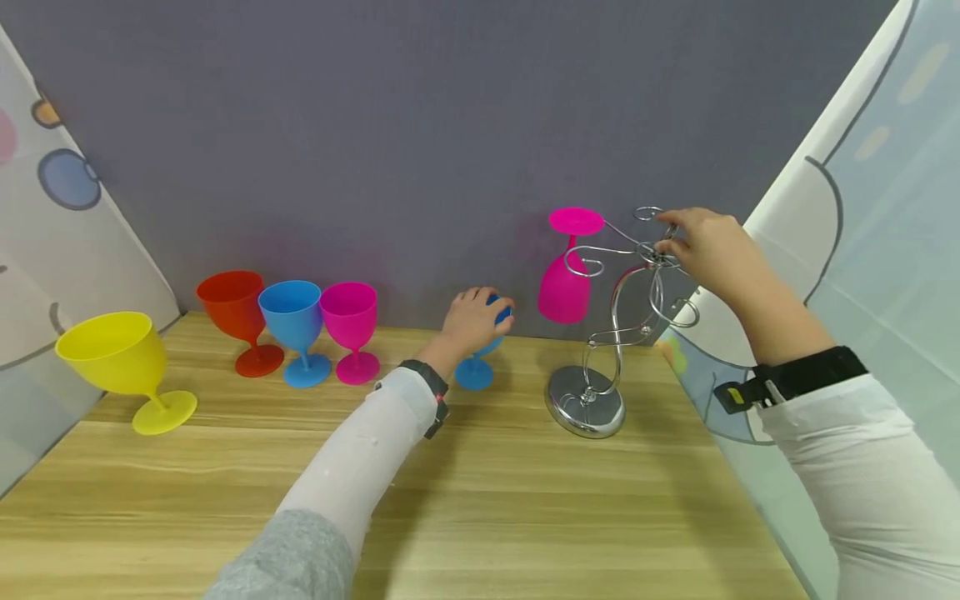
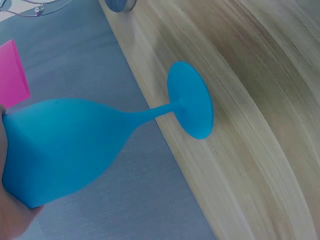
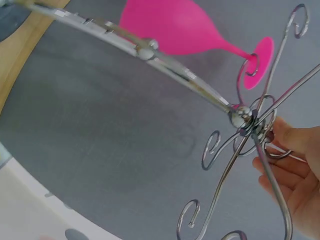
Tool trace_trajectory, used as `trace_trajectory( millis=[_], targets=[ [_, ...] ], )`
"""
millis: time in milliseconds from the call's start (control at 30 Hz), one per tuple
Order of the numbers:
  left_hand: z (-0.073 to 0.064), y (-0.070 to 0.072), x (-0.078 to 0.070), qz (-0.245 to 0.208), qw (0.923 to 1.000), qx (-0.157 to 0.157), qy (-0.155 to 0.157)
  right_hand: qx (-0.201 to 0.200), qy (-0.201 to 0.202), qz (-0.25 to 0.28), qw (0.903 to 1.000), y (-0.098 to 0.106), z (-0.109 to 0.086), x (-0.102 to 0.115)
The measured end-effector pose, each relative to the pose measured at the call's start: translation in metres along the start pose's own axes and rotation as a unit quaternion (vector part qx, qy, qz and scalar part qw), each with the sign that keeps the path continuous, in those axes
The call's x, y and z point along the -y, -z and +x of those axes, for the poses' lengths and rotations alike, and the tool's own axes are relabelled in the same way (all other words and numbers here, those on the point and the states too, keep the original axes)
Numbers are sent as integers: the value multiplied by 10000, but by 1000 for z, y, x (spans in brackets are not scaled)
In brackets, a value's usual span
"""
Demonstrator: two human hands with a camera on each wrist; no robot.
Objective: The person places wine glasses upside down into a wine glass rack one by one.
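Note:
From above, my left hand point(image 1: 468, 321) grips a blue plastic goblet point(image 2: 65, 150) around its rim. The goblet is upright, its round foot at the wooden tabletop, and the fingers cover much of the bowl in the head view. My right hand point(image 1: 708, 250) holds the top of a chrome stemware rack point(image 1: 617, 333), thumb and fingers at the small loop where the curled arms meet. One pink goblet point(image 1: 564, 287) hangs upside down from an arm of the rack, its foot caught above the curled wire.
To the left stand a yellow goblet point(image 1: 120, 354), a red goblet point(image 1: 234, 308), another blue goblet point(image 1: 294, 317) and another pink goblet point(image 1: 351, 317), all upright on the wooden table point(image 1: 525, 517). A grey wall point(image 1: 420, 150) rises right behind. Patterned white panels point(image 1: 900, 208) flank both sides.

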State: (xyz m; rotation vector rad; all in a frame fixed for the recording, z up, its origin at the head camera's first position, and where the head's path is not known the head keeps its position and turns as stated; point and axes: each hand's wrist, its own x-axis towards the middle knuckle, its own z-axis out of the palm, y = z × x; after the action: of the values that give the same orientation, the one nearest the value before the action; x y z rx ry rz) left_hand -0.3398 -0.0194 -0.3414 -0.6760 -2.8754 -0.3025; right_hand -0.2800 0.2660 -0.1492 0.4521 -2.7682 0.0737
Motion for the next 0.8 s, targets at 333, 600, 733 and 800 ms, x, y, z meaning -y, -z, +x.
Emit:
trace_trajectory(
  millis=[333, 600, 733, 800],
  targets=[
    [-5, 1, 4, 161, 9992, -198, 318, -191, -405, 561, 9974, 6, -7, 7],
    [-16, 15, 3, 62, 9988, -308, 385, -351, -347, 953, 9942, 23, -25, 19],
    [-25, 26, 4, -156, 9979, -452, 434, -467, -203, 1096, 9927, 29, -39, 34],
    [-30, 33, 5, -374, 9963, -637, 446, -573, -105, 1170, 9914, 29, -47, 42]
  ],
)
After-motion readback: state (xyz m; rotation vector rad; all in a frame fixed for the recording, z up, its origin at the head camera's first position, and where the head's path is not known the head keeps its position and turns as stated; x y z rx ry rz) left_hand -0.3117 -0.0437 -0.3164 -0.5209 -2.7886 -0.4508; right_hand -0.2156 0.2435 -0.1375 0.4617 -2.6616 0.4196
